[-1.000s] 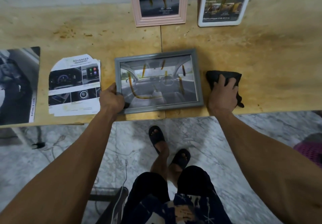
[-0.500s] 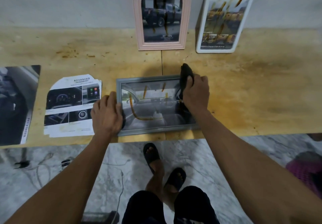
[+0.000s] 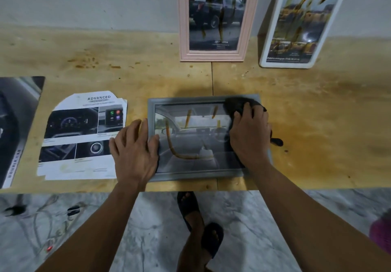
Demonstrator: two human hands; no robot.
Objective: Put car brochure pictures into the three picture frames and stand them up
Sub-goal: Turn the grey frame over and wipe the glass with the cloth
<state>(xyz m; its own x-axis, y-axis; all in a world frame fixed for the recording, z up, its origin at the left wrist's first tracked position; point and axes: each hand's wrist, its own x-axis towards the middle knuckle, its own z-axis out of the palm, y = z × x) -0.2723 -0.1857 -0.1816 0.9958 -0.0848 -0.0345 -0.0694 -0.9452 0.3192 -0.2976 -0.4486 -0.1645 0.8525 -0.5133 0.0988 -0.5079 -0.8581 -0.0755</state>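
Right hand (image 3: pixel 249 134): since a second ago it has left the table at 3 o'clock of the grey frame and now sits over that frame's right end, fingers curled around a black cloth (image 3: pixel 239 105) pressed on the glass near the upper right corner.
Left hand (image 3: pixel 135 146): half a second ago it lay at the same left edge; now it lies flat, fingers straight and spread, pressing the frame's left rim, grasping nothing.
Grey frame (image 3: pixel 190 175): lies face up at the near edge of the wooden table (image 3: pixel 317 113), long axis running 9 to 3 o'clock, holding a car-interior picture under glass.
Pink arched frame (image 3: pixel 213 56): stands upright at 12 o'clock of the grey frame, against the wall, long axis vertical, holding a picture of a dark pickup.
White frame (image 3: pixel 273 38): stands at about 1 o'clock, tilted back against the wall, top leaning right, holding a yellowish car picture.
Cut brochure page (image 3: pixel 82 138): flat on the table at 9 o'clock, just beside the left hand, headed "ADVANCED".
Dark brochure (image 3: pixel 17 123): further out at 9 o'clock, cropped by the edge of view.
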